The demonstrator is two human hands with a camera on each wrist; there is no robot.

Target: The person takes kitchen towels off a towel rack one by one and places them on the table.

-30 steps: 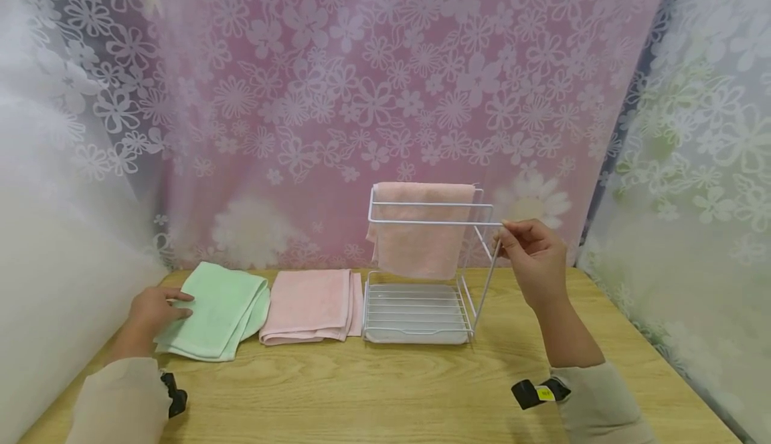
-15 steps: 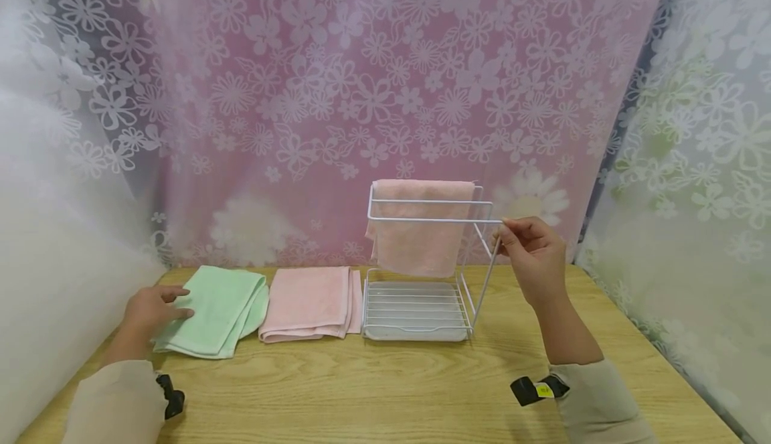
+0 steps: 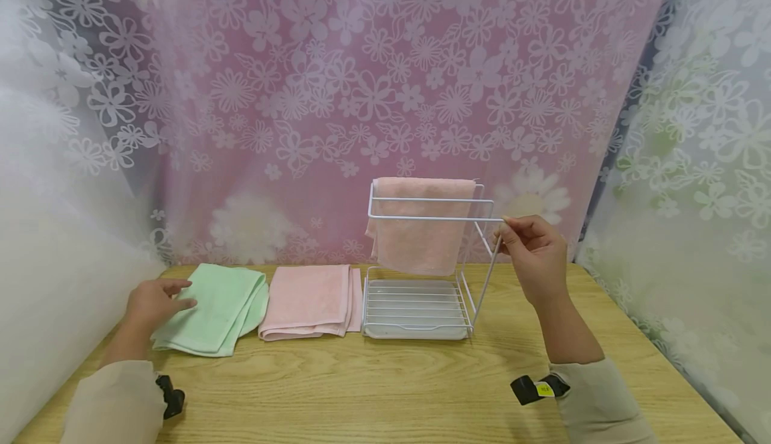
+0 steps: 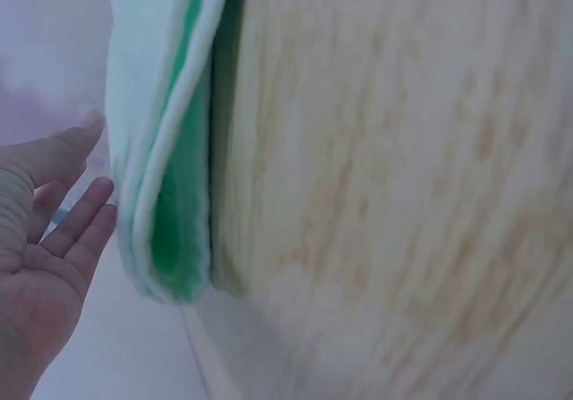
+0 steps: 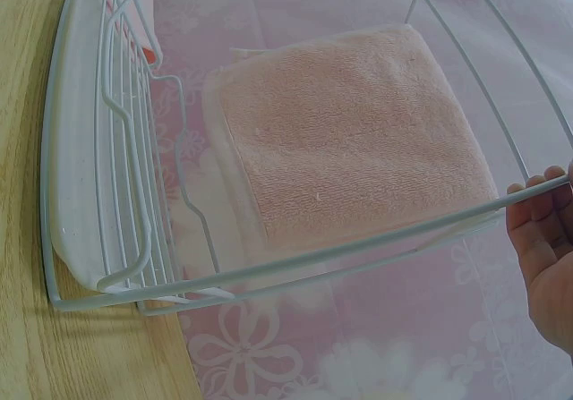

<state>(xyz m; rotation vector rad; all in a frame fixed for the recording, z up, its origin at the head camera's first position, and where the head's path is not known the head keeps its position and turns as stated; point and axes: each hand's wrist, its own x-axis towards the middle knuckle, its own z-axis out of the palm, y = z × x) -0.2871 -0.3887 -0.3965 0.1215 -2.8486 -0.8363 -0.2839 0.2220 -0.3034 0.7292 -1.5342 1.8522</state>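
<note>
My right hand (image 3: 536,256) pinches the front right upper corner of a white wire towel rack (image 3: 434,217); in the right wrist view its fingertips (image 5: 537,205) curl at the bar. Over the rack's back bar hangs a peach-pink towel (image 3: 421,243), also large in the right wrist view. At the left, my left hand (image 3: 153,303) is held beside a folded green towel (image 3: 211,310), fingers loosely extended at its left edge. The left wrist view shows the hand (image 4: 54,230) with nothing gripped, next to the towel's folded layers (image 4: 161,167).
A folded pink towel (image 3: 310,300) lies between the green towel and the rack. The rack's base holds a white drip tray (image 3: 415,331) under a wire grid. All stand on a wooden table (image 3: 337,390), with a pink flowered curtain (image 3: 313,96) behind.
My left hand has drawn slightly back from the green towel to the left. The right hand keeps its hold on the rack. The whole view has shifted a little.
</note>
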